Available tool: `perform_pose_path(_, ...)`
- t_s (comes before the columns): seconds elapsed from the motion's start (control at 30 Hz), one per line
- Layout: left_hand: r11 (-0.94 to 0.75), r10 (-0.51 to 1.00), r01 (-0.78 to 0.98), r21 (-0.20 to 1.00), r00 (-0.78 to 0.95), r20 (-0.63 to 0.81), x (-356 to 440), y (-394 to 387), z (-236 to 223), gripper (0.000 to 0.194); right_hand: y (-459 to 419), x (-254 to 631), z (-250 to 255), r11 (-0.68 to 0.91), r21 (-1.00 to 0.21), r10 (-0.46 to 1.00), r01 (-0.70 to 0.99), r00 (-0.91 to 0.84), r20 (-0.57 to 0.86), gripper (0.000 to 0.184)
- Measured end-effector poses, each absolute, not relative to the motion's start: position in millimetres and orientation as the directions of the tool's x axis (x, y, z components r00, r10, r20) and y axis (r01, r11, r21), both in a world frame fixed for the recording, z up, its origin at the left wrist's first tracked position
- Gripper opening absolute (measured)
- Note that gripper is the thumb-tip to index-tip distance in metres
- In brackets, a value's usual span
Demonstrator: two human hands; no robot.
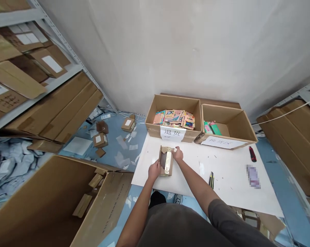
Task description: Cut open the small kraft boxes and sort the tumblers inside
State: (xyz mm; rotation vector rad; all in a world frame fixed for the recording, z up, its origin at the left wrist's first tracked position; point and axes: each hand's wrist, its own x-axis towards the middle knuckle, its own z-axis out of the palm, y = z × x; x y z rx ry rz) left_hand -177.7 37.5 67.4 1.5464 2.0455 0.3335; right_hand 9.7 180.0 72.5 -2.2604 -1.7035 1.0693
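A small taped cardboard box stands on the white table near its left front edge. My left hand grips the box's near left side. My right hand is closed on its far top corner. Both hands hold the box between them. Behind it, an open carton with a white label holds several colourful flat packs. A second open carton to its right holds a green and pink item.
A red utility knife and a black-yellow one lie on the table. A large open carton stands on the floor at left. Shelves with cartons line both sides. Small boxes and paper scraps litter the blue floor.
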Motion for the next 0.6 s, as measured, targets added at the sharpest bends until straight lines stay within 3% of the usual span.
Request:
perform_pose_path(0.13,0.321,0.946,0.686,0.653,-0.201,-0.254,-214.6,36.4,50.0,0.049,142.3,-8.3,66.2,-0.222,-0.571,0.952,0.790,0.048,-0.303,0.075)
perform_pose_path(0.2,0.275,0.961,0.704,0.655,-0.185,-0.204,-220.5,35.4,41.6,0.060,107.6,-17.8,55.6,-0.144,-0.620,0.970,0.771,-0.014,-0.244,0.098)
perform_pose_path(0.27,0.155,0.988,0.758,0.633,-0.102,-0.120,-217.7,36.3,37.4,0.066,75.5,-24.4,44.5,-0.144,-0.664,0.971,0.734,-0.023,-0.236,0.106)
perform_pose_path(0.37,-0.038,0.995,0.812,0.583,0.084,-0.052,-207.0,41.5,39.3,0.056,50.1,-16.0,36.5,-0.212,-0.773,0.968,0.598,0.020,-0.250,0.085)
perform_pose_path(0.47,-0.079,0.990,0.837,0.542,0.130,-0.056,-201.5,50.3,44.9,0.036,51.5,17.3,39.5,-0.324,-0.842,0.940,0.432,0.049,-0.337,0.057)
perform_pose_path(0.6,-0.128,0.976,0.846,0.517,0.200,-0.086,-203.2,66.3,51.8,0.022,60.3,60.4,43.3,-0.548,-0.780,0.824,0.303,0.036,-0.565,0.041)
